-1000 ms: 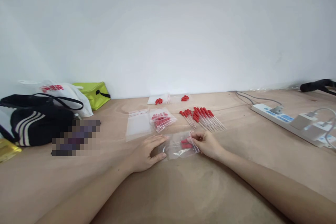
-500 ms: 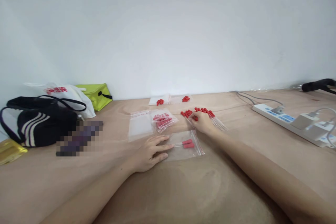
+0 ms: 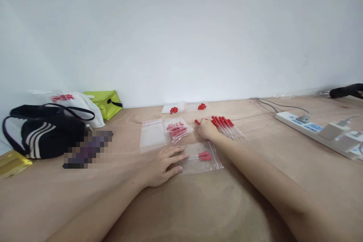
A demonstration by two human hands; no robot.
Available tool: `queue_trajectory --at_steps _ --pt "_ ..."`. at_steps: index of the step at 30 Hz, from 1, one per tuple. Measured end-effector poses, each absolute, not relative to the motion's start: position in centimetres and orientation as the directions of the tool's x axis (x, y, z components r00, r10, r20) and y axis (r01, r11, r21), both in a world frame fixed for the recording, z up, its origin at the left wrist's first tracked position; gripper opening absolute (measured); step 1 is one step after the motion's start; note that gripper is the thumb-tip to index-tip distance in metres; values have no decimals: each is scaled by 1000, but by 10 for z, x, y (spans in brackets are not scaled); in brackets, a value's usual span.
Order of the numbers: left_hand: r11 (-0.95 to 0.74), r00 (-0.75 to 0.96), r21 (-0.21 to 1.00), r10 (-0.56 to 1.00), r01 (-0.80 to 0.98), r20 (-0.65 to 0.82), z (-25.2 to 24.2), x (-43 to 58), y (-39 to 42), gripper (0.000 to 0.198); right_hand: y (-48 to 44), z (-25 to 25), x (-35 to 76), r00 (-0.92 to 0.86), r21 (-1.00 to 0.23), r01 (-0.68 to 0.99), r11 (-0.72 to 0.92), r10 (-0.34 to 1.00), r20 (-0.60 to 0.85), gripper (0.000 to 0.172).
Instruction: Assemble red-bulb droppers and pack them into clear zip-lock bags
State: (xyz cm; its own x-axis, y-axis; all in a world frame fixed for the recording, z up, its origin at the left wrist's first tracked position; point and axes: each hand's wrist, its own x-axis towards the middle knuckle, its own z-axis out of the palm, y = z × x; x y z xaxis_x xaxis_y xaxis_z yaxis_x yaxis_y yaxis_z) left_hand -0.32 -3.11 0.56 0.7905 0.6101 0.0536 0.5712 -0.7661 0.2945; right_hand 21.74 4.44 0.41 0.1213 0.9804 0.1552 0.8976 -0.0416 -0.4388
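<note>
My left hand [image 3: 167,164] lies flat, fingers apart, on the near-left part of a clear zip bag [image 3: 195,167]. Inside that bag are two droppers [image 3: 204,155] with red rubber bulbs and thin clear stems pointing left. My right hand [image 3: 208,129] reaches past the bag, its fingers curled around the bulb end of a dropper [image 3: 197,122] at the left of a group; the fingertips are partly hidden. Right beside it, a fanned row of red-bulbed droppers [image 3: 227,126] lies on the table, stems toward me.
Filled zip bags with red bulbs [image 3: 177,131] lie beside an empty zip bag [image 3: 153,136]. Farther back are small red pieces [image 3: 174,110] and more red pieces [image 3: 201,106] on bags. A power strip [image 3: 312,130] stands right; a black bag [image 3: 53,132] and green bag [image 3: 106,104] stand left.
My right hand has shifted left along the droppers, uncovering more of the right-hand row. My left hand has stayed on the zip bag. The view has shifted slightly.
</note>
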Motion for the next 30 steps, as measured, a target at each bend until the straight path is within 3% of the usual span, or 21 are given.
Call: queue_trajectory --at_steps 2,4,7,9,11,14,19,25,30 --pt "-758 785 297 618 581 42 6 -3 -32 40 39 9 226 102 -456 890 -12 979 174 38" --pt "-752 780 295 625 589 35 6 -3 -32 40 30 11 239 102 -551 834 28 974 203 51" --pt "-750 777 294 629 592 41 7 -3 -32 40 8 4 262 167 -905 425 33 979 115 59" --pt "-748 775 294 631 595 36 8 -2 -33 40 -9 -6 275 165 -984 169 -59 986 -31 63" --pt "-742 771 291 637 605 22 9 -2 -33 40 -23 -17 283 164 -1000 12 -25 986 -23 70" --pt "-735 764 286 645 615 15 7 -2 -32 41 -34 -25 287 208 -995 -80 53 977 36 70" --pt "-741 771 287 637 607 13 5 -2 -30 40 -38 -23 277 280 -974 -184 132 957 77 52" --pt "-740 772 302 635 601 19 4 -4 -29 34 -41 -28 269 190 -924 -366 115 981 47 34" --pt "-738 765 305 642 602 45 2 -4 -30 40 -46 -25 267 37 -953 -302 6 999 -5 32"
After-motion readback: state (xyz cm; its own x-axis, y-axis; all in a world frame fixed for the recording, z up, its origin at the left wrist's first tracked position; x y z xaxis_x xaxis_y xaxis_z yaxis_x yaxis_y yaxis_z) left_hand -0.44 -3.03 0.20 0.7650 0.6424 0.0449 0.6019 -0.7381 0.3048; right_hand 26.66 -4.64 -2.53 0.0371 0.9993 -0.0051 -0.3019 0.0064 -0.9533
